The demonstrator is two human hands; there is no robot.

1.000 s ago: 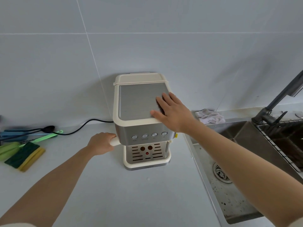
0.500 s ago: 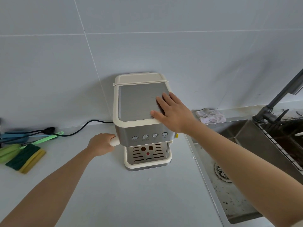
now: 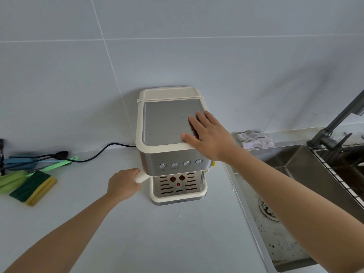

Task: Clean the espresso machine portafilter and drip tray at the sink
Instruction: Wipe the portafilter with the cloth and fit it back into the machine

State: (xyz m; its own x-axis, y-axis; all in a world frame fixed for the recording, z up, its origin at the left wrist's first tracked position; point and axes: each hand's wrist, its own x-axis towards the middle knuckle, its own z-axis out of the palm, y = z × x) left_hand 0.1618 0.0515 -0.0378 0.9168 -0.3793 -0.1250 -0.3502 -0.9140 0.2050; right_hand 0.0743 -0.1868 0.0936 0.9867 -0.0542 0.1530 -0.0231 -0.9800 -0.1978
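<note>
On the grey counter (image 3: 157,243), left hand (image 3: 123,183) grips cream portafilter handle (image 3: 142,177), right hand (image 3: 208,134) flat on steel-topped espresso machine (image 3: 163,123).

A wall of large, glossy, pale grey-blue square tiles (image 3: 236,66) rises behind and above the right hand's fingers (image 3: 202,121); one thin pale grout line runs level high over them and another slants down to their left. A smooth, matte, light grey countertop (image 3: 157,243) spreads below and around the left hand's fingers (image 3: 130,172) and meets the wall beyond them. Soft, even light covers both, dimmer on the wall far right of the right hand's fingers.
</note>
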